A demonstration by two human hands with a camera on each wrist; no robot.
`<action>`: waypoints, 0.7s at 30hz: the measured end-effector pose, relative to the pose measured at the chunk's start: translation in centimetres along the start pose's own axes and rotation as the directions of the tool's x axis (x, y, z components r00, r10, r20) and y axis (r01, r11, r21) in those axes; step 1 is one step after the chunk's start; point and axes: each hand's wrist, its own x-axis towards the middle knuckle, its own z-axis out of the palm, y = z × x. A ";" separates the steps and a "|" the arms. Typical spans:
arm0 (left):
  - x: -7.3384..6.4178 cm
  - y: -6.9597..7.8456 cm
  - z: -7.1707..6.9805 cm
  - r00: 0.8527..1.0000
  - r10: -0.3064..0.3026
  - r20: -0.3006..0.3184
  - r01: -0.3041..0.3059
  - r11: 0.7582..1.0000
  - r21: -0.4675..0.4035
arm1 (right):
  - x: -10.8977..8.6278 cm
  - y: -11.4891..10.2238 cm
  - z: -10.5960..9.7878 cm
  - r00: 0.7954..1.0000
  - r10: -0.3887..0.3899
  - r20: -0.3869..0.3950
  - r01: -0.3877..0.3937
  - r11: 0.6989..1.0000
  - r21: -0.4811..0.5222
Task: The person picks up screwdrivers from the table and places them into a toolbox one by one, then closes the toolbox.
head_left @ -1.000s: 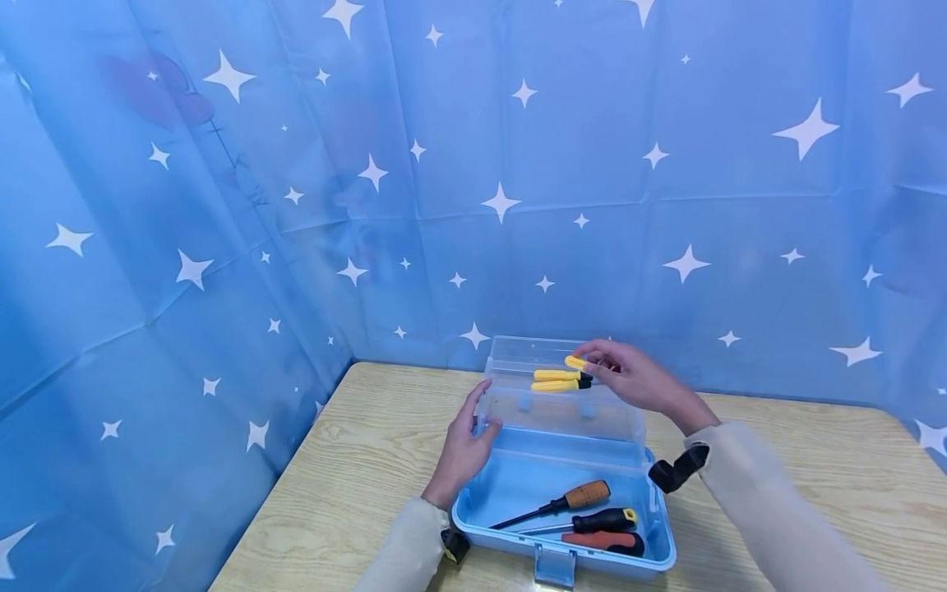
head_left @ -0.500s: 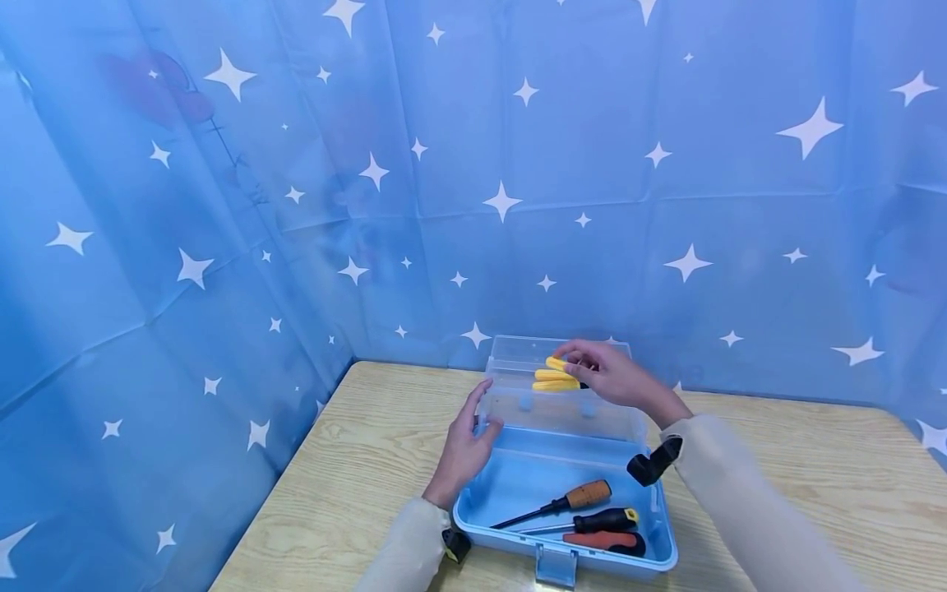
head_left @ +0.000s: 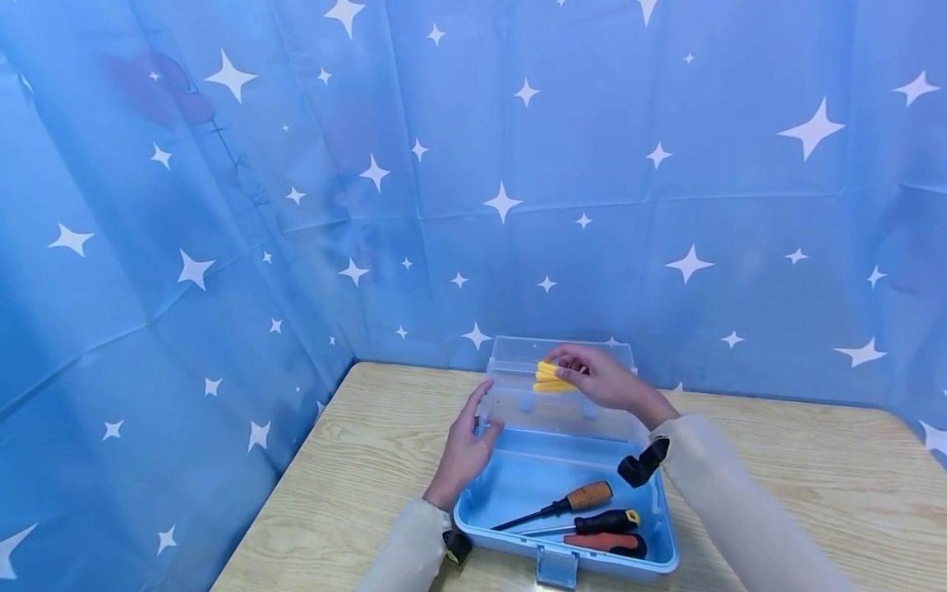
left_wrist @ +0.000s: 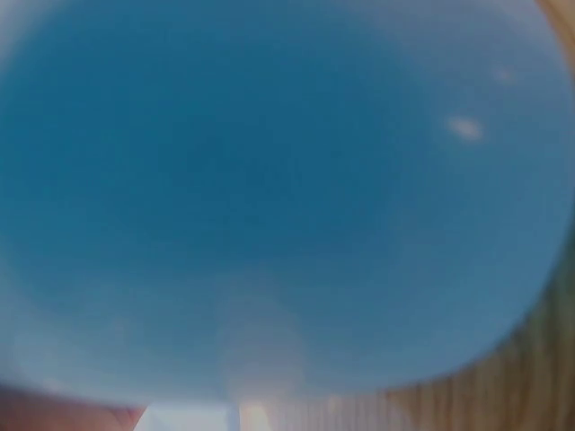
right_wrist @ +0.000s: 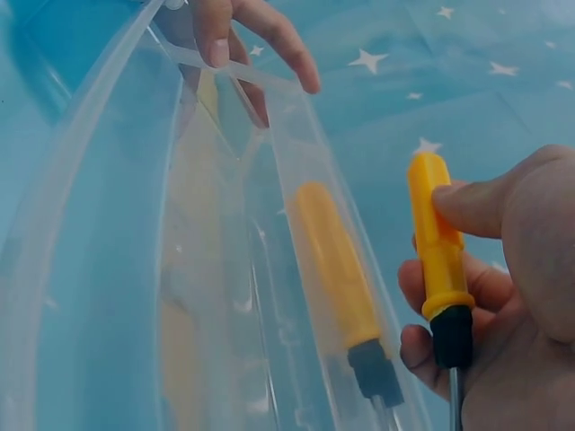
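My right hand (head_left: 602, 380) pinches a yellow-handled screwdriver (right_wrist: 436, 235) with a black collar and a metal shaft. It is above the raised clear lid of a blue toolbox (head_left: 510, 452). Through that clear lid (head_left: 510, 407) another yellow screwdriver (right_wrist: 337, 260) shows beside the held one in the right wrist view. The head view has several yellow handles close together there, partly behind my fingers. At the lid's left edge, my left hand (head_left: 464, 452) holds on with thumb and fingers on either side. Blurred blue plastic fills most of the left wrist view.
Inside the toolbox lie an orange-brown-handled screwdriver (head_left: 588, 495), a black-handled screwdriver (head_left: 607, 521) and a red-and-black handle (head_left: 602, 541). A blue latch (head_left: 556, 567) is on its front. The wooden table (head_left: 355, 460) backs onto a blue star-patterned curtain (head_left: 607, 164).
My right hand has moved left with the yellow screwdriver, closer to the other yellow handles, and now covers their black ends. My left hand has stayed on the lid.
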 end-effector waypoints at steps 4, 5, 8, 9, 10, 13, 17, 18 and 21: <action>0.0 -0.1 0.1 1.000 -0.001 -0.001 0.001 1.000 0.000 | 0.0 0.0 0.3 1.000 0.004 0.007 -0.004 1.000 -0.005; 0.0 -0.1 0.1 1.000 -0.002 -0.002 0.002 1.000 0.000 | 0.0 0.0 0.4 1.000 0.008 0.009 -0.008 1.000 -0.007; 0.0 -0.1 0.1 1.000 -0.002 -0.004 0.002 1.000 0.002 | 0.0 0.0 0.7 1.000 0.017 0.015 -0.017 1.000 -0.016; 0.0 -0.1 0.0 1.000 -0.001 -0.005 0.001 1.000 0.003 | 0.0 0.0 0.8 1.000 0.017 0.018 -0.017 1.000 -0.014; -0.1 -0.1 0.0 1.000 -0.002 -0.005 0.002 1.000 0.003 | 0.0 0.0 0.9 1.000 0.015 0.020 -0.015 1.000 -0.013; -0.1 -0.1 0.0 1.000 0.000 -0.004 0.000 1.000 0.003 | -0.1 0.0 1.0 1.000 0.003 0.030 -0.003 1.000 -0.005; 0.0 0.0 0.0 1.000 0.006 -0.002 -0.006 1.000 0.003 | -0.2 0.1 1.0 0.999 -0.013 0.036 0.013 1.000 0.004; 0.0 0.0 0.0 1.000 0.005 -0.001 -0.005 1.000 0.003 | -0.2 0.1 1.0 0.999 -0.016 0.038 0.016 1.000 0.006; 0.0 0.0 0.0 1.000 0.002 0.001 -0.002 1.000 0.003 | -0.3 0.3 1.1 0.999 -0.025 0.042 0.024 1.000 0.009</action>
